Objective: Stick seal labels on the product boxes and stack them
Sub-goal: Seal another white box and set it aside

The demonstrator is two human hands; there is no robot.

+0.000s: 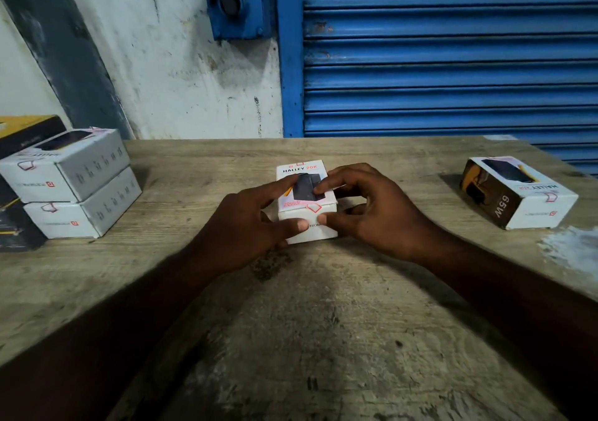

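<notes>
Blue shutter (449,51), stained wall (174,64), wooden table (323,307)

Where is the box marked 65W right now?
In the head view, the 65W box lies alone on the right of the wooden table, before the blue shutter, apart from the right hand, which holds the centre box.

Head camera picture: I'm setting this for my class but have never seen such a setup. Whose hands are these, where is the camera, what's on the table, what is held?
No machine here: a person works with bare hands, and the camera sits on their head, looking forward and down. The left hand and right hand both hold a small white box at the middle of the wooden table, thumbs on its near side, forefingers on top. A pink seal label sits on its near top edge. At the left two similar boxes are stacked; at the right one box lies alone.
</notes>
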